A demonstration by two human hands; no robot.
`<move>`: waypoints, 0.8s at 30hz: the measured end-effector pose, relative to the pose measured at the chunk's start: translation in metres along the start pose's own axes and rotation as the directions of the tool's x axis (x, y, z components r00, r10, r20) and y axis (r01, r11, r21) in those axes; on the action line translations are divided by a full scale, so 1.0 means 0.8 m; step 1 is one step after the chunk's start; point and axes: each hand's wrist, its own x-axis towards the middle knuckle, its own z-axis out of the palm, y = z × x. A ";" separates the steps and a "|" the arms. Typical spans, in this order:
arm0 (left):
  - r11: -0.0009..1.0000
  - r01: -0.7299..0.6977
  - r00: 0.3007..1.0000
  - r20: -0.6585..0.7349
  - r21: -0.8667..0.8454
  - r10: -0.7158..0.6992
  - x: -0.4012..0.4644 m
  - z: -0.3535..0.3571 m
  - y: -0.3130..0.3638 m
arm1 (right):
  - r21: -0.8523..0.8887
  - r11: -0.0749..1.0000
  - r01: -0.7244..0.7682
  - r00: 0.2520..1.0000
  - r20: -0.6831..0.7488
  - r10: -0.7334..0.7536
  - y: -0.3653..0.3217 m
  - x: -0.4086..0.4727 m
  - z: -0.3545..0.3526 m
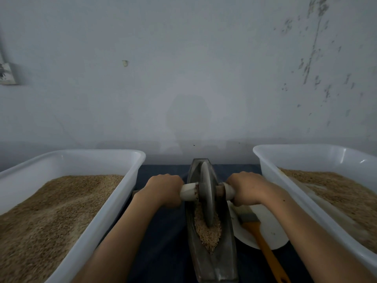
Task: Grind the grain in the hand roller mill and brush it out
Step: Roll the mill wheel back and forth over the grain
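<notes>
A narrow boat-shaped metal trough [225,252] lies lengthwise on the dark cloth in front of me. A grey grinding wheel [206,193] stands upright in it, in the far half. Tan grain [208,233] fills the groove on the near side of the wheel. My left hand [164,187] is shut on the pale left handle [188,192] of the wheel's axle. My right hand [245,187] is shut on the right handle [228,190]. A brush [257,227] with grey bristles and an orange handle lies on a white plate [273,231] right of the trough.
A white plastic tub [114,203] full of grain stands at the left, another white tub [285,193] with grain at the right. Both flank the trough closely. A pale wall [187,78] rises just behind the table. A dark blue cloth [163,252] covers the table.
</notes>
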 end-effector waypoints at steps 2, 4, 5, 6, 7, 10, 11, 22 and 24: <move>1.000 0.000 1.000 0.001 0.006 0.000 -0.001 0.001 0.001 | 0.022 1.000 -0.005 0.999 0.040 0.004 0.000 0.000 0.000; 1.000 0.013 1.000 -0.025 0.010 -0.013 0.001 0.002 0.001 | 0.030 1.000 0.003 1.000 0.002 -0.003 0.000 0.002 0.003; 1.000 0.019 0.999 -0.049 0.016 -0.018 0.002 0.004 0.001 | 0.029 1.000 0.008 0.999 -0.035 -0.007 0.000 0.002 0.005; 0.999 0.025 0.997 -0.077 0.024 -0.023 0.003 0.005 0.001 | 0.024 1.000 0.012 0.997 -0.076 -0.010 -0.001 0.003 0.007; 0.999 0.033 0.994 -0.108 0.032 -0.029 0.004 0.007 0.001 | 0.020 1.000 0.013 0.993 -0.118 -0.011 -0.001 0.004 0.010; 0.996 0.078 0.971 -0.229 0.036 -0.068 0.006 0.013 0.004 | 0.027 1.000 0.007 0.964 -0.268 0.000 -0.003 0.007 0.019; 0.995 0.094 0.959 -0.273 0.033 -0.081 0.006 0.016 0.005 | 0.025 1.000 0.003 0.947 -0.320 0.005 -0.004 0.007 0.022; 1.000 0.024 0.994 -0.110 0.020 -0.022 0.005 0.009 0.000 | -0.003 1.000 0.017 0.981 -0.195 -0.018 -0.003 0.002 0.011; 1.000 0.004 0.999 -0.036 0.000 -0.005 0.004 0.005 -0.002 | -0.004 1.000 0.025 0.996 -0.086 -0.025 -0.002 0.000 0.005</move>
